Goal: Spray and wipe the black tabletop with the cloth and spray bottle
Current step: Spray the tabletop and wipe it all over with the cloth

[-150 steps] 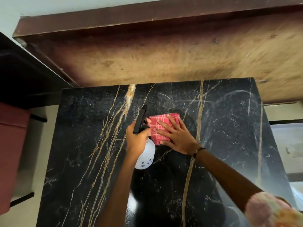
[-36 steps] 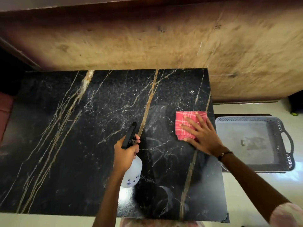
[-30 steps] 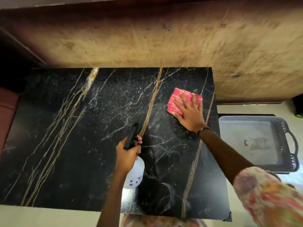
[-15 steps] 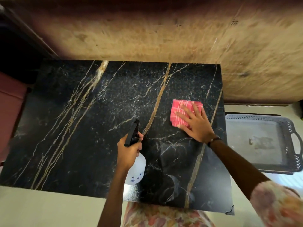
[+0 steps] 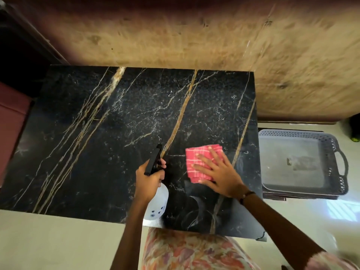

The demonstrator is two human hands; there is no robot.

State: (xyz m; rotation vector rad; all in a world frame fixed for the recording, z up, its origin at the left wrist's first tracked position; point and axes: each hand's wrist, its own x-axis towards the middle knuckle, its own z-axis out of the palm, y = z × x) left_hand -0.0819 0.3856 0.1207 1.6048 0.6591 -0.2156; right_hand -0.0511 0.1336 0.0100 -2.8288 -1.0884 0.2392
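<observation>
The black marble tabletop [image 5: 109, 145] with gold veins fills the middle of the head view. A folded red checked cloth [image 5: 196, 160] lies flat on its right half. My right hand [image 5: 218, 176] presses on the cloth with spread, straight fingers. My left hand [image 5: 149, 179] grips the neck of a white spray bottle [image 5: 157, 205] with a black trigger head [image 5: 153, 160], held just above the table near its front edge, nozzle pointing away from me.
A grey plastic tray [image 5: 339, 160] with handles sits on the floor right of the table. A brown worn wall [image 5: 194, 36] runs behind the table. A maroon object [image 5: 11, 121] stands at the left. Pale floor lies in front.
My right hand has slid the cloth toward me and slightly left across the right half of the tabletop. My left hand keeps the bottle in about the same place.
</observation>
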